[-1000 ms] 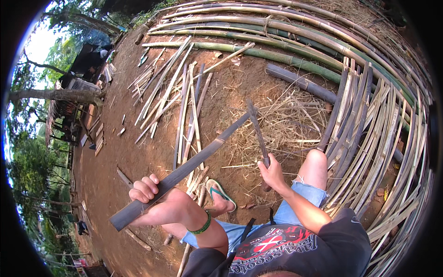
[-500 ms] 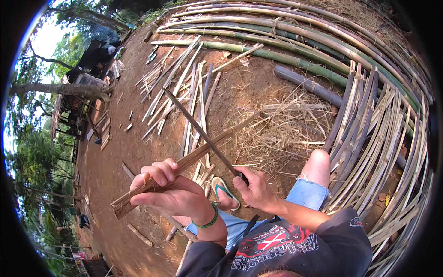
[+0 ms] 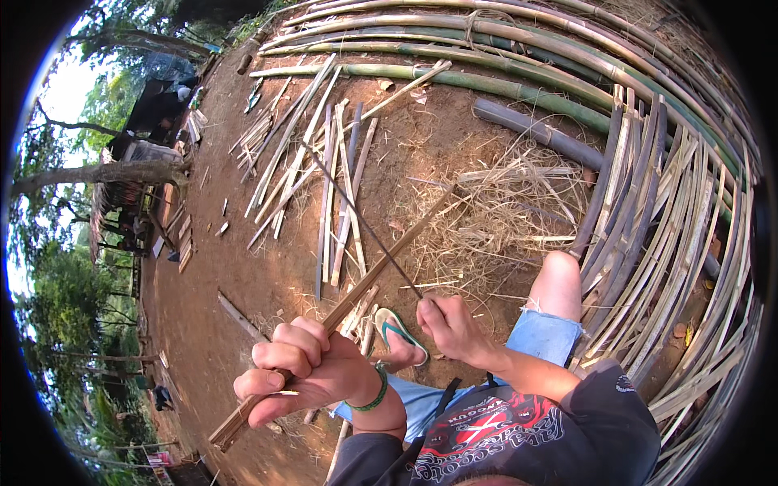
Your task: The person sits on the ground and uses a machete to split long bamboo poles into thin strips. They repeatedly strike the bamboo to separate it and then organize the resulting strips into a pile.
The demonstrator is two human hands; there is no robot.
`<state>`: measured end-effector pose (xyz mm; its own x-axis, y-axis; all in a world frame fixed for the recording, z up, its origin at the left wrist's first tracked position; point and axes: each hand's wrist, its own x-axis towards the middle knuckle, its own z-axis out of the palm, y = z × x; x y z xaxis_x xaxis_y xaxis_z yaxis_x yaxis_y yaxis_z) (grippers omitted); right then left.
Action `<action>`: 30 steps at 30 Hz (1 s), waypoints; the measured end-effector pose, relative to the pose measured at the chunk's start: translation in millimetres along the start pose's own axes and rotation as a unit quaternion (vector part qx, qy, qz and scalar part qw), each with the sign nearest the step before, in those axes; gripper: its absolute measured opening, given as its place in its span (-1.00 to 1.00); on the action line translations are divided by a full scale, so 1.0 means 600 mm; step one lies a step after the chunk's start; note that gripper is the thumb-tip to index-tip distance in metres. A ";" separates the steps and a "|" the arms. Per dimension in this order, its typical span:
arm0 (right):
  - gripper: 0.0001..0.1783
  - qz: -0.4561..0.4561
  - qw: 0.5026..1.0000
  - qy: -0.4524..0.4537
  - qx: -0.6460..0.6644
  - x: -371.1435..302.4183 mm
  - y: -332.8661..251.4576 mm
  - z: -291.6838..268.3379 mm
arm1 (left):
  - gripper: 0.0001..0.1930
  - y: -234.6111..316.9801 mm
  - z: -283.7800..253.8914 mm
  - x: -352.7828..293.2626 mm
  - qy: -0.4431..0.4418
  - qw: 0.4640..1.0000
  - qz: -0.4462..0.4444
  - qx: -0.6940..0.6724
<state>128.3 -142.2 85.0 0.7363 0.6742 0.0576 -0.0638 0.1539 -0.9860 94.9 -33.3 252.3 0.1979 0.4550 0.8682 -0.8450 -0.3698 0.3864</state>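
My left hand [image 3: 304,373] is closed around a long split bamboo strip [image 3: 381,267] that runs from the lower left up toward the middle of the ground. My right hand [image 3: 454,328] grips the handle of a long thin knife [image 3: 361,219], whose blade points up and to the left and crosses over the bamboo strip. Both hands sit above my bent knees, close to my foot in a green sandal [image 3: 401,332]. A green band circles my left wrist.
Loose split bamboo strips [image 3: 332,170] lie on the bare earth ahead. Dry shavings [image 3: 510,206] are heaped at centre right. Long bamboo poles [image 3: 519,57] and curved slats [image 3: 656,235] are stacked along the top and right. Trees and a shelter [image 3: 138,170] stand at left.
The bamboo strip has turned edge-on and slid closer through my left hand. My right hand swung the knife from upright beside my knee to across the strip, blade pointing up-left.
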 end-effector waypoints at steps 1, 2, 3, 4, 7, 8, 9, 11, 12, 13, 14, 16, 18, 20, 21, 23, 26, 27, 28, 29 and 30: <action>-0.40 -0.029 0.999 -0.015 0.001 -0.003 -0.007 -0.005 | -0.47 0.003 -0.003 -0.002 -0.009 1.000 -0.003 -0.014; -0.40 -0.057 0.998 -0.031 0.002 -0.004 -0.012 -0.009 | -0.47 0.005 -0.006 -0.004 -0.019 0.999 -0.005 -0.027; -0.40 -0.085 0.995 -0.047 0.003 -0.004 -0.011 -0.013 | -0.47 0.007 -0.009 -0.007 -0.027 0.999 -0.008 -0.040; -0.38 -0.067 0.995 -0.038 -0.056 0.000 0.026 -0.021 | -0.46 0.009 -0.008 -0.008 -0.027 0.999 -0.004 -0.033; -0.39 0.081 0.996 0.039 -0.023 0.020 0.064 -0.040 | -0.46 0.006 -0.020 0.001 -0.009 0.999 -0.012 -0.033; -0.37 0.088 0.994 0.051 -0.041 0.014 0.053 -0.034 | -0.46 0.009 -0.023 0.001 -0.005 1.000 -0.016 -0.023; -0.38 0.066 0.997 0.027 -0.036 0.004 0.038 -0.028 | -0.46 0.011 -0.024 0.002 -0.011 0.999 -0.013 -0.029; -0.39 0.029 0.999 -0.016 -0.025 -0.016 -0.009 -0.016 | -0.46 0.010 -0.030 -0.001 -0.023 0.999 -0.017 -0.042; -0.40 -0.020 0.998 -0.047 -0.046 -0.021 -0.051 -0.017 | -0.46 0.013 -0.035 -0.003 -0.019 0.999 -0.016 -0.038; -0.40 -0.024 0.996 -0.051 -0.062 -0.022 -0.040 -0.018 | -0.46 0.016 -0.037 -0.003 -0.017 0.999 -0.016 -0.036; -0.40 -0.032 0.995 -0.054 -0.078 -0.021 -0.014 -0.018 | -0.46 0.016 -0.038 -0.001 -0.017 0.999 -0.013 -0.036; -0.39 0.012 0.997 0.013 -0.071 -0.010 0.083 -0.017 | -0.46 0.010 -0.035 0.001 0.027 1.000 -0.012 -0.010; -0.38 0.099 0.987 0.071 -0.104 0.017 0.156 -0.049 | -0.47 0.012 -0.031 0.002 0.066 0.998 -0.013 0.013; -0.38 0.129 0.979 0.090 -0.132 0.031 0.141 -0.051 | -0.47 0.017 -0.014 -0.005 0.102 0.992 0.001 0.075; -0.36 0.118 0.979 0.079 -0.144 0.020 0.128 -0.041 | -0.47 0.020 -0.004 -0.008 0.120 0.987 0.008 0.105; -0.40 0.088 0.991 0.017 -0.100 -0.002 0.062 -0.024 | -0.49 0.010 0.012 -0.013 0.190 0.966 0.019 0.176; -0.37 -0.060 0.993 -0.033 -0.092 -0.010 0.050 -0.009 | -0.48 0.005 0.027 -0.006 0.246 0.941 0.050 0.225; -0.38 -0.042 0.995 -0.008 -0.086 0.002 0.092 -0.015 | -0.48 -0.002 0.025 -0.004 0.254 0.938 0.048 0.232; -0.38 -0.024 0.997 0.016 -0.078 0.018 0.147 -0.024 | -0.48 -0.008 0.025 -0.001 0.262 0.934 0.046 0.240; -0.38 -0.004 0.997 0.037 -0.070 0.029 0.179 -0.033 | -0.48 -0.013 0.022 0.000 0.270 0.928 0.045 0.252; -0.36 -0.013 0.992 0.018 -0.127 0.040 0.166 -0.044 | -0.49 -0.014 0.017 0.004 0.282 0.918 0.054 0.275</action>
<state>157.3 -129.6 -15.9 0.7598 0.6450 0.0816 0.1237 -0.0203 -0.9921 107.7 -37.4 254.2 -0.2916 0.6815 0.6712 -0.4360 -0.7193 0.5409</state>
